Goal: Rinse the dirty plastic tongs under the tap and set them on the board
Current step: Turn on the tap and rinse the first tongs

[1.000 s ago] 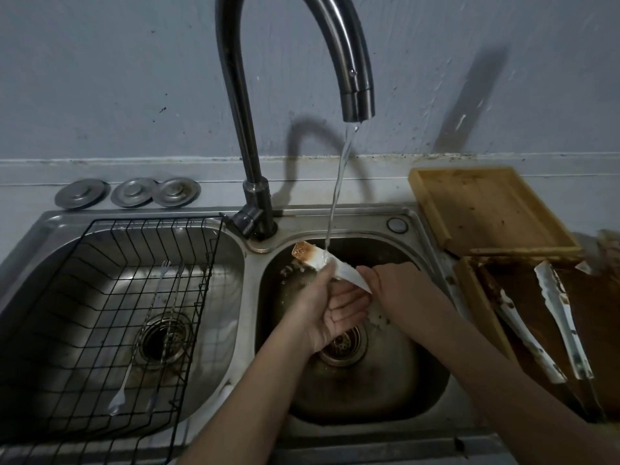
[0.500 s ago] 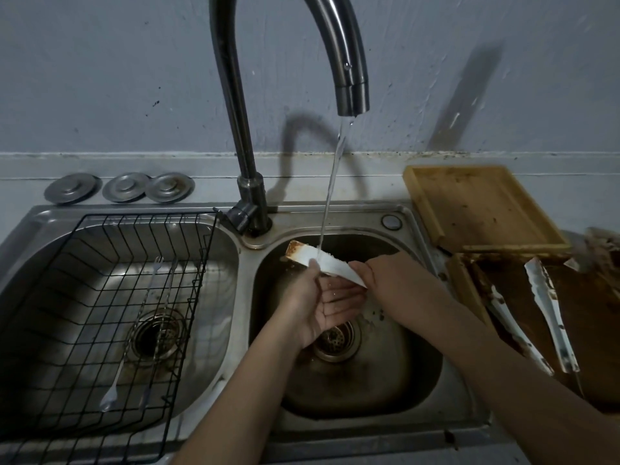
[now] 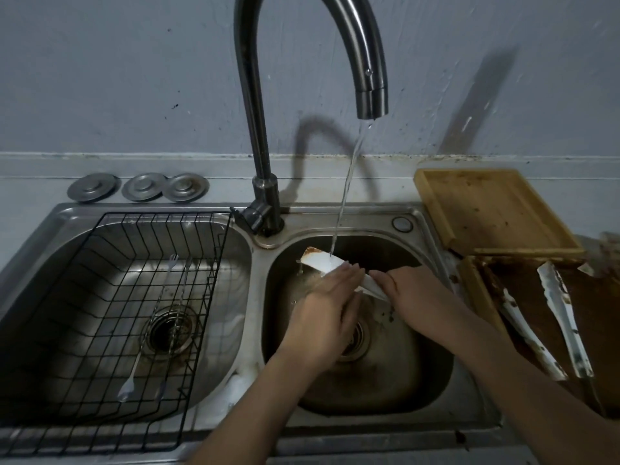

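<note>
Head view, tongs [image 3: 321, 262] between hands, under tap [image 3: 370, 99]

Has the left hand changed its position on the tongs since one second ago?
Yes. The left hand has turned palm-down over the tongs; earlier it cupped them palm-up, beneath the tap's stream.

**No readable text in view**

No lettering, label, brand, number or sign can be read anywhere in the head view.
</note>
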The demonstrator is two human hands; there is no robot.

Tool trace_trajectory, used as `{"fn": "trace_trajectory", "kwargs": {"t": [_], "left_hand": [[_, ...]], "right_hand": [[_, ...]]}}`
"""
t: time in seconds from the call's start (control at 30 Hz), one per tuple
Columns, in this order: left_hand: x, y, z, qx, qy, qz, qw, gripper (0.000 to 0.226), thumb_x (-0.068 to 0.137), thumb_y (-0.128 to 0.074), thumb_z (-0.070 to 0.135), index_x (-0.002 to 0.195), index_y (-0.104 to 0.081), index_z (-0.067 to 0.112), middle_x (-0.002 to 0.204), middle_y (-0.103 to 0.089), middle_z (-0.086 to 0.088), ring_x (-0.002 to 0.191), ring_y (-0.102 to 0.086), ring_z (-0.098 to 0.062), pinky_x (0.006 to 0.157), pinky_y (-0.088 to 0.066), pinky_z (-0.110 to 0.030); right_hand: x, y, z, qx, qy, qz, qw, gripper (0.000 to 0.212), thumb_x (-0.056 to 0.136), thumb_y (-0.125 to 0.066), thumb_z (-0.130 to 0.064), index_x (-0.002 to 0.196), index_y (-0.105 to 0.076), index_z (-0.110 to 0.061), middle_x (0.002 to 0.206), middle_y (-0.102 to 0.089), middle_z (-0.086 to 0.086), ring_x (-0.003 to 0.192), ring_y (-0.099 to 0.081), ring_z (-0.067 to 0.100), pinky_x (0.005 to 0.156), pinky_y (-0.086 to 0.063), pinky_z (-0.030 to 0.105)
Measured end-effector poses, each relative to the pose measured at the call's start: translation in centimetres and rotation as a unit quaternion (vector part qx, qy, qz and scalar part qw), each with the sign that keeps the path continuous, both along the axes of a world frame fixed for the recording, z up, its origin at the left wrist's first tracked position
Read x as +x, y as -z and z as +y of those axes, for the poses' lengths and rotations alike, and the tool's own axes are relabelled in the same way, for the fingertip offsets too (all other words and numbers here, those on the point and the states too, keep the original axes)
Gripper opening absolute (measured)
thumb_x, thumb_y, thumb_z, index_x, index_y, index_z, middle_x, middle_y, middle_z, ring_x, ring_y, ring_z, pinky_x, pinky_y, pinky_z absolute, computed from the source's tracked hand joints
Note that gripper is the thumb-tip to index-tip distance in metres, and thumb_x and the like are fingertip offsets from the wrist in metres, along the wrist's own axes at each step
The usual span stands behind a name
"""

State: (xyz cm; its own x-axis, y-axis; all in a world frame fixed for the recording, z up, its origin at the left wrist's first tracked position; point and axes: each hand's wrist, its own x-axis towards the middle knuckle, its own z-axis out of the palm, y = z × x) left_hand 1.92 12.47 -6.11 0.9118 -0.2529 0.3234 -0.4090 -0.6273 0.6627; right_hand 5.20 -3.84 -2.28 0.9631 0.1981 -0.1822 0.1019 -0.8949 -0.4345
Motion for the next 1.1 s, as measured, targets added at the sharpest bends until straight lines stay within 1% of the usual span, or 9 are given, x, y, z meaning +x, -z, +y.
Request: {"fn": "trace_trajectory", "kwargs": {"t": [0.17,0.37,0.47,0.6,0.73,0.87,0.97,1.03,1.1], "left_hand": [[1.1,1.9,0.8,0.066,-0.029,0.025,0.997,0.048,0.098,-0.037,0.025,0.146,-0.034,0.018,0.154,-0.034,0.001,0.143,-0.023,-0.006,0.115,-0.007,-0.015],[2.0,2.2,1.7,0.019,-0.115,0.152,0.982,0.050,0.101,-0.032,0.028,0.149,-0.026,0.015,0.156,-0.029,-0.003,0.144,-0.024,-0.013,0.118,-0.021,-0.030],[1.1,1.7,0.9,0.015,-0.107,0.131,0.986,0.050,0.100,-0.034,0.026,0.149,-0.027,0.016,0.156,-0.029,-0.002,0.144,-0.023,-0.011,0.118,-0.023,-0.030],[-0.2,1.0,-0.9,0.022,-0.032,0.084,0.996,0.049,0.099,-0.037,0.025,0.147,-0.031,0.016,0.156,-0.027,-0.001,0.145,-0.020,-0.008,0.116,-0.012,-0.017],[1.2,1.2,-0.2,-0.009,-0.064,0.110,0.992,0.048,0.099,-0.037,0.022,0.146,-0.031,0.013,0.155,-0.030,-0.002,0.144,-0.023,-0.010,0.119,-0.022,-0.029],[2.3,1.5,1.1,0.011,-0.109,0.180,0.978,0.047,0.100,-0.034,0.024,0.145,-0.033,0.012,0.153,-0.035,-0.007,0.143,-0.027,-0.015,0.117,-0.025,-0.031],[2.7,2.0,2.4,0.037,-0.133,0.232,0.963,0.043,0.100,-0.035,0.024,0.140,-0.045,0.011,0.138,-0.054,-0.010,0.129,-0.048,-0.021,0.101,-0.040,-0.028],[2.7,1.9,3.0,-0.011,-0.143,0.255,0.956,0.036,0.099,-0.037,0.024,0.122,-0.062,0.012,0.113,-0.069,-0.010,0.104,-0.063,-0.023,0.081,-0.045,-0.025],[2.8,1.5,3.3,-0.104,-0.154,0.275,0.943,0.034,0.099,-0.040,0.025,0.096,-0.069,0.008,0.092,-0.071,-0.012,0.088,-0.066,-0.026,0.075,-0.050,-0.031]], "right_hand": [[-0.6,0.2,-0.2,0.008,0.017,-0.013,1.000,0.047,0.096,-0.031,-0.043,0.058,-0.050,-0.022,0.055,-0.051,-0.002,0.054,-0.051,0.012,0.052,-0.035,0.023],[-1.2,0.1,-0.7,-0.001,0.003,-0.020,1.000,0.049,0.096,-0.030,-0.042,0.058,-0.050,-0.020,0.054,-0.051,-0.001,0.056,-0.055,0.015,0.064,-0.043,0.030],[-1.2,0.2,-0.8,-0.003,0.001,-0.019,1.000,0.046,0.096,-0.030,-0.042,0.059,-0.050,-0.023,0.054,-0.051,-0.002,0.055,-0.054,0.014,0.061,-0.042,0.028],[-1.0,0.5,-0.6,-0.038,-0.013,-0.028,0.999,0.042,0.097,-0.026,-0.042,0.065,-0.049,-0.026,0.058,-0.052,-0.004,0.057,-0.056,0.011,0.057,-0.041,0.024],[-1.4,-0.1,-0.8,-0.048,-0.014,-0.044,0.998,0.045,0.097,-0.028,-0.042,0.060,-0.048,-0.024,0.056,-0.052,-0.003,0.054,-0.054,0.013,0.060,-0.045,0.029],[-1.9,-0.7,-1.2,-0.059,-0.022,-0.044,0.997,0.049,0.096,-0.029,-0.043,0.059,-0.050,-0.020,0.056,-0.054,0.000,0.055,-0.056,0.015,0.066,-0.051,0.036],[-2.1,-1.0,-1.5,-0.048,-0.021,-0.043,0.998,0.050,0.096,-0.028,-0.043,0.065,-0.058,-0.017,0.059,-0.059,0.002,0.057,-0.059,0.015,0.069,-0.052,0.038],[-2.2,-1.1,-1.6,-0.039,-0.021,-0.051,0.998,0.051,0.096,-0.029,-0.043,0.070,-0.062,-0.014,0.060,-0.061,0.003,0.058,-0.059,0.015,0.070,-0.052,0.039],[-2.2,-1.0,-1.8,-0.042,-0.028,-0.064,0.997,0.051,0.096,-0.029,-0.043,0.072,-0.063,-0.013,0.060,-0.062,0.003,0.057,-0.060,0.015,0.070,-0.052,0.038]]}}
